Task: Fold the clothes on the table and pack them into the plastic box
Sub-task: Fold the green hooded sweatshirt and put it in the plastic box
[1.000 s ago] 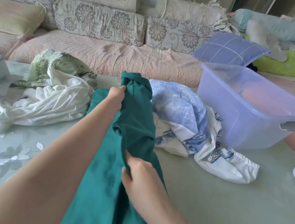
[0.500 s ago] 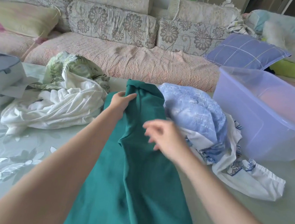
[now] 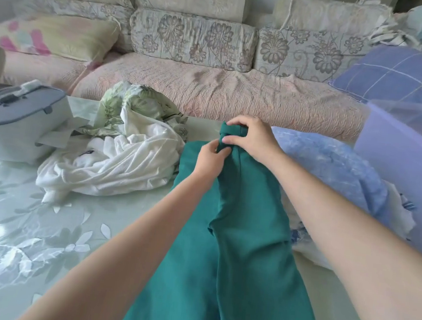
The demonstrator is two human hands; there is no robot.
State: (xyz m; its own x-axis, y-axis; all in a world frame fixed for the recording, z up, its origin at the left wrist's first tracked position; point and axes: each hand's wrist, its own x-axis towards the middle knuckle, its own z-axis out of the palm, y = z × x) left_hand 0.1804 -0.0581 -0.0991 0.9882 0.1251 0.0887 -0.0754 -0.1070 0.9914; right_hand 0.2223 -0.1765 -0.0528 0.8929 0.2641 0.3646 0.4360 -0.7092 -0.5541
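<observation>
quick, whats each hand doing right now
Left hand: pinches the far end of the green garment.
Right hand: grips that same end.

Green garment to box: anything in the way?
Yes. The crumpled blue clothes lie between the green garment and the box at right. The left hand and right hand grip the garment's far end directly.
</observation>
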